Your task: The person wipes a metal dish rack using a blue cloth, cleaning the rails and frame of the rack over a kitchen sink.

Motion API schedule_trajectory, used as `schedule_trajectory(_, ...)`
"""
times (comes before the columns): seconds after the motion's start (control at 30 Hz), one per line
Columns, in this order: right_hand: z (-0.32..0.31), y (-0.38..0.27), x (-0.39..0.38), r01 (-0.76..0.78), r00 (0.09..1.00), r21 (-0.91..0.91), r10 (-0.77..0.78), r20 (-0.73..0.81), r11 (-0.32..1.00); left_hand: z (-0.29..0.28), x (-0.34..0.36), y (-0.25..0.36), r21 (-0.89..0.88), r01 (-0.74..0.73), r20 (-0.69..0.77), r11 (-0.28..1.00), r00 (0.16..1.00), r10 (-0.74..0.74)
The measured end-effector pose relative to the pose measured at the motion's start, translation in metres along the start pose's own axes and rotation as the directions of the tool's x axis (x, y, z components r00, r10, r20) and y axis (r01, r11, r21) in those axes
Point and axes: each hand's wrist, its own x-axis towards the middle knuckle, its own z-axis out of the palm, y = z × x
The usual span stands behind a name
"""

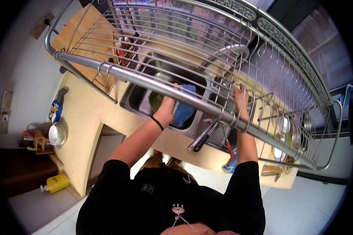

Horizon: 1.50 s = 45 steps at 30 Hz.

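My left hand reaches over the left basin of a steel double sink, closed on a blue cloth with a pale edge. The rack's front rail hides part of its fingers. Below and left of the cloth, a green bowl sits in that basin. My right hand is over the far side of the right basin, behind the rack wires, near the curved faucet. Its fingers are bent; the wires hide whether it holds anything.
A large metal dish rack spans above the sink, between me and the basins. Dark-handled utensils lie on the right basin's front edge. A wooden board leans at left; white bowls and a yellow pump bottle stand lower left.
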Motion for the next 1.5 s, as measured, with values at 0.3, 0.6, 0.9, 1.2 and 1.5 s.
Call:
schedule_trajectory(0.3, 0.051, 0.01, 0.07, 0.271, 0.962, -0.492, -0.242, 0.124, 0.827, 0.031, 0.074, 0.004, 0.197, -0.323, 0.095, 0.926, 0.946, 0.31)
schedule_trajectory(0.6, 0.068, 0.07, 0.095, 0.34, 0.926, -0.21, -0.365, -0.095, 0.917, 0.038, 0.103, 0.004, 0.232, -0.473, -0.043, 0.85, 0.868, 0.494)
schedule_trajectory(0.9, 0.066, -0.022, 0.013, 0.052, 0.997, 0.144, -0.044, -0.063, 0.988, 0.026, 0.113, 0.007, 0.285, -0.448, -0.118, 0.847, 0.861, 0.495)
schedule_trajectory(1.2, 0.053, 0.02, 0.061, 0.241, 0.926, -0.131, -0.268, -0.264, 0.962, 0.041, 0.101, 0.009, 0.375, -0.354, -0.088, 0.857, 0.906, 0.414)
schedule_trajectory(1.5, 0.06, 0.043, 0.077, 0.375, 0.894, -0.355, -0.435, -0.107, 0.857, 0.029, 0.093, 0.012, 0.373, -0.333, -0.087, 0.866, 0.917, 0.39)
